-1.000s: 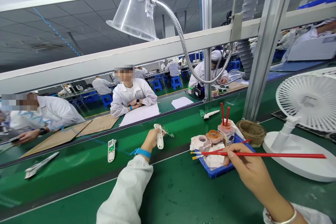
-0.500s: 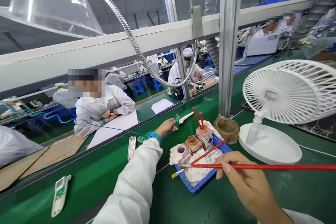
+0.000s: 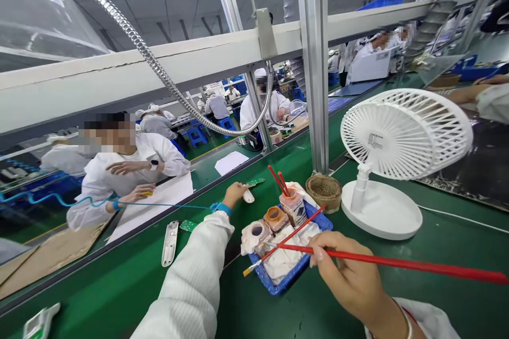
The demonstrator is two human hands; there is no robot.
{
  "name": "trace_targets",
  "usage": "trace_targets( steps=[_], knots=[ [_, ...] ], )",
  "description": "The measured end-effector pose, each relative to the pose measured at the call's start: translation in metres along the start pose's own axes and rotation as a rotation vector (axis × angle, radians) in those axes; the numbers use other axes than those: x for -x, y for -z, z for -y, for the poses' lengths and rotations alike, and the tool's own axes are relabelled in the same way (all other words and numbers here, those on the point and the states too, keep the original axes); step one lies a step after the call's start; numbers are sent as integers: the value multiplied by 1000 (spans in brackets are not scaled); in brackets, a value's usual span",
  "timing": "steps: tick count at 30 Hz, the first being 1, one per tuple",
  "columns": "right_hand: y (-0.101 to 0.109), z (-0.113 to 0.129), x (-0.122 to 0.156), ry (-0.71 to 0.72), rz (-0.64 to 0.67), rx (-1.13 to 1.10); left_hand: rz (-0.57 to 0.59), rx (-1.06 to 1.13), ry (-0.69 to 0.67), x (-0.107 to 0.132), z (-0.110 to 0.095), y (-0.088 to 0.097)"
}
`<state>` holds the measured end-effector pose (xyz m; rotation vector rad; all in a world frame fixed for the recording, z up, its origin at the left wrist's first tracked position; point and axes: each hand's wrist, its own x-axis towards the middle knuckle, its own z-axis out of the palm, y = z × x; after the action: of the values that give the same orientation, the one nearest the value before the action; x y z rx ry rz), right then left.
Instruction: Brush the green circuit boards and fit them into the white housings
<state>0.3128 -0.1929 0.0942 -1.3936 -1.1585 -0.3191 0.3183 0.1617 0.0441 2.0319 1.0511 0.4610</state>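
My left hand (image 3: 234, 192), in a white sleeve with a blue wrist strap, reaches across the green belt. Its fingers are closed on a small white housing (image 3: 248, 196) with a green circuit board (image 3: 255, 182) beside it. My right hand (image 3: 350, 280) is closed on a long red brush (image 3: 397, 264), whose tip hangs over the blue tray (image 3: 278, 286). The tray holds white cloth, an orange pot (image 3: 275, 217), a pale pot (image 3: 254, 233) and a carton (image 3: 293, 204) with two red sticks. A second red brush (image 3: 292, 235) lies across the tray.
A white desk fan (image 3: 401, 137) stands to the right, a brown bowl (image 3: 325, 190) beside a metal post (image 3: 316, 63). Another white housing (image 3: 170, 242) and a green board (image 3: 187, 225) lie on the belt to the left. Co-workers in white coats sit across the belt. A flexible hose arcs overhead.
My left hand let go of the first housing, which now lies further left on the belt, and reached right to a second one. My right hand kept the brush.
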Motion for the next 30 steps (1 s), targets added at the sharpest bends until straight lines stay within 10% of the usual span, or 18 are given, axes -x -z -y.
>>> trace_targets(
  steps=[12, 30],
  knots=[
    [-9, -5, 13, 24, -19, -70, -351, 261, -175, 116, 70, 92],
    [-22, 4, 32, -94, -21, -144, -268, 715, -265, 229, 49, 114]
  ],
)
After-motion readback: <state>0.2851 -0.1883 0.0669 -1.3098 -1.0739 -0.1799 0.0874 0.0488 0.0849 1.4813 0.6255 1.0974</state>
